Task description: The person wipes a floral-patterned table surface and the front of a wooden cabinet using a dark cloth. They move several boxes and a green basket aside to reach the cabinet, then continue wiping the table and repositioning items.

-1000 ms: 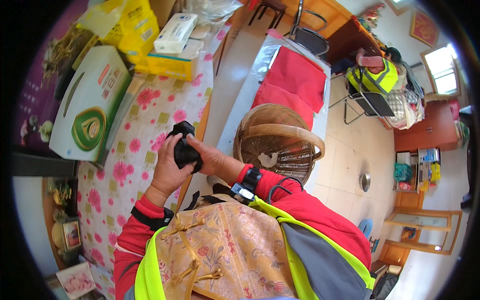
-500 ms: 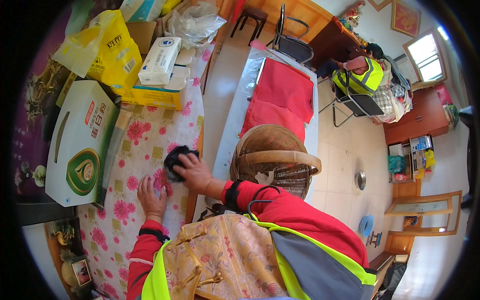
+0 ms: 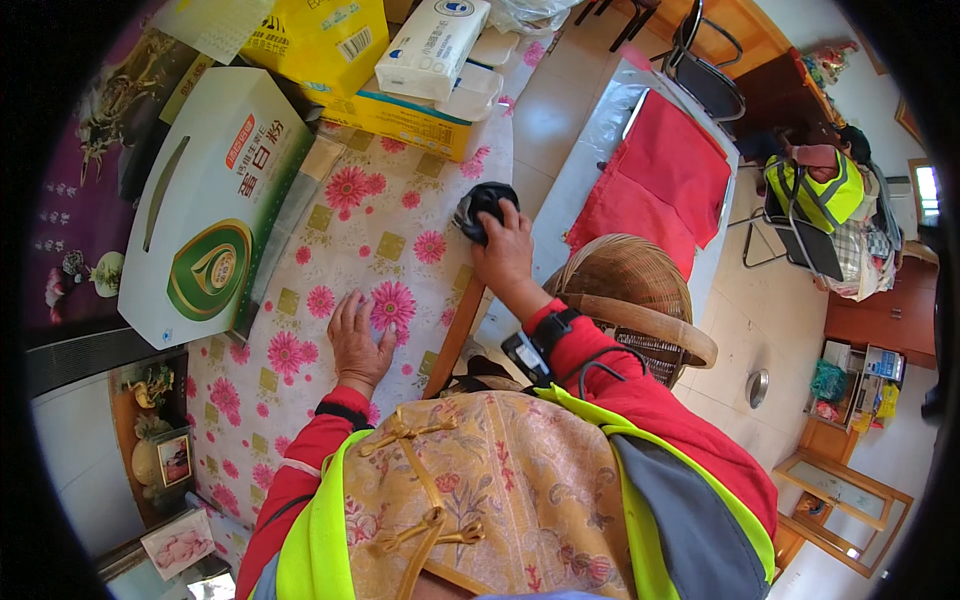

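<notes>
hands (image 3: 360, 338) span flowered tablecloth (image 3: 405, 262), right (image 3: 508, 248) gripping cloth (image 3: 483, 201), tiled floor (image 3: 770, 328) beyond.

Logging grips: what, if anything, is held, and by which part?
Right hand holds a crumpled black cloth wad by its near right side; left hand, nothing.

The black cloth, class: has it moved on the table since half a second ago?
Yes: judged against the yellow carton, the black cloth has moved forward, closer to that carton.
</notes>
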### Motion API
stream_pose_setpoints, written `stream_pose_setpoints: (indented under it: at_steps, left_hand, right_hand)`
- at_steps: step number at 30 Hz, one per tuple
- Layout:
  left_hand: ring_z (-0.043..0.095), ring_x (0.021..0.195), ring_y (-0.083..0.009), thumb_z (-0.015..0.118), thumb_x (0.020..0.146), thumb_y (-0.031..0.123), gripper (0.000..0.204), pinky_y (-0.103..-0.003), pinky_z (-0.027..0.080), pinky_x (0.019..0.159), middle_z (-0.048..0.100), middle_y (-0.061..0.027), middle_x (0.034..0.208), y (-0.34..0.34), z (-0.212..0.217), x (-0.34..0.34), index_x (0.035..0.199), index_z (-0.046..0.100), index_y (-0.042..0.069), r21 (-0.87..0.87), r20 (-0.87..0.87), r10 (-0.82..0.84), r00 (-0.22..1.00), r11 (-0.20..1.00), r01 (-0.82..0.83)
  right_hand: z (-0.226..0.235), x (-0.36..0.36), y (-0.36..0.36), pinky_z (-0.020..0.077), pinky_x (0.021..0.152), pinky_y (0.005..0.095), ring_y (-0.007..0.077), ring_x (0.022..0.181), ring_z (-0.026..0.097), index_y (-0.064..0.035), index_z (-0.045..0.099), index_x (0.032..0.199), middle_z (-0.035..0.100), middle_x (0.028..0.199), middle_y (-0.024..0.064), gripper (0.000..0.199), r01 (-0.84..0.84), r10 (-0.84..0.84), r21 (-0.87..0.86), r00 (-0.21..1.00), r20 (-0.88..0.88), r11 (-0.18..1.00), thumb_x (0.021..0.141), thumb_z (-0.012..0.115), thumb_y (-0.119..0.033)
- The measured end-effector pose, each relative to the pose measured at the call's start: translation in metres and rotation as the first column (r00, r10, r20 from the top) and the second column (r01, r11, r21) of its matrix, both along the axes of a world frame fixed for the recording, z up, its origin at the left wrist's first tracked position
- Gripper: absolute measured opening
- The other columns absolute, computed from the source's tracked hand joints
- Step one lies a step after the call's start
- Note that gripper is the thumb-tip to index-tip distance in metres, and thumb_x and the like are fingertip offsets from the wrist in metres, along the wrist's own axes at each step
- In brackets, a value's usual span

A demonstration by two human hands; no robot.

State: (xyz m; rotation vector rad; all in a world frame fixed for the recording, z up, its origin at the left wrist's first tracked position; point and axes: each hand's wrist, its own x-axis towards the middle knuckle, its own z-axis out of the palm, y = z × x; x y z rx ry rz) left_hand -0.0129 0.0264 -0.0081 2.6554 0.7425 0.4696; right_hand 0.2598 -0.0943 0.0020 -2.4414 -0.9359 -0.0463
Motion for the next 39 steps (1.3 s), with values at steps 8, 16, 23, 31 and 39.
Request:
stream_pose_setpoints:
  at_steps: [8, 16, 23, 31, 39]
  left_hand:
    - [0.040, 0.133, -0.0365, 0.069, 0.078, 0.030, 0.059, -0.049, 0.029, 0.112, 0.047, -0.0163, 0.142, -0.002, 0.006, 0.002, 0.129, 0.051, 0.007, -0.010, -0.019, -0.004, 1.000, 1.000, 0.004]
    - [0.040, 0.134, -0.0363, 0.069, 0.079, 0.031, 0.059, -0.049, 0.028, 0.112, 0.046, -0.0166, 0.143, -0.002, 0.009, 0.003, 0.129, 0.051, 0.007, -0.001, -0.064, 0.002, 0.998, 1.000, -0.002]
    - [0.039, 0.134, -0.0366, 0.069, 0.079, 0.031, 0.058, -0.049, 0.028, 0.112, 0.045, -0.0170, 0.143, -0.002, 0.007, 0.002, 0.129, 0.051, 0.007, 0.006, -0.067, -0.007, 0.998, 1.000, 0.007]
    - [0.039, 0.133, -0.0378, 0.070, 0.079, 0.029, 0.059, -0.050, 0.028, 0.112, 0.045, -0.0177, 0.142, -0.003, 0.008, 0.004, 0.130, 0.050, 0.007, 0.029, -0.122, 0.001, 0.993, 1.000, 0.003]
    - [0.039, 0.132, -0.0371, 0.068, 0.082, 0.031, 0.057, -0.049, 0.028, 0.112, 0.045, -0.0167, 0.142, -0.002, 0.005, 0.003, 0.131, 0.049, 0.008, 0.064, -0.131, -0.003, 0.991, 0.998, 0.012]
  right_hand:
    - [0.002, 0.099, 0.057, 0.0462, 0.098, 0.0476, 0.0424, 0.111, 0.054, -0.0145, 0.070, 0.118, 0.052, 0.138, 0.0179, 0.051, 0.151, -0.149, 0.049, 0.988, -0.043, 0.987, 0.067, 0.074, -0.016]
    - [-0.009, 0.046, 0.026, 0.0464, 0.100, 0.0466, 0.0419, 0.117, 0.050, -0.0170, 0.069, 0.119, 0.048, 0.142, 0.0149, 0.047, 0.168, -0.160, 0.060, 0.980, -0.120, 0.984, 0.072, 0.072, -0.013]
    - [-0.017, 0.089, 0.046, 0.0440, 0.102, 0.0472, 0.0448, 0.115, 0.052, -0.0119, 0.068, 0.120, 0.051, 0.137, 0.0218, 0.046, 0.196, -0.158, 0.201, 0.969, -0.188, 0.960, 0.074, 0.069, -0.014]
    - [-0.020, 0.012, 0.006, 0.0421, 0.103, 0.0506, 0.0478, 0.119, 0.049, -0.0123, 0.066, 0.119, 0.047, 0.139, 0.0256, 0.047, 0.218, -0.160, 0.228, 0.956, -0.248, 0.949, 0.072, 0.071, -0.013]
    - [-0.028, 0.043, 0.020, 0.0427, 0.103, 0.0505, 0.0479, 0.119, 0.049, -0.0108, 0.068, 0.115, 0.048, 0.137, 0.0284, 0.044, 0.199, -0.131, 0.233, 0.951, -0.279, 0.952, 0.072, 0.071, -0.015]
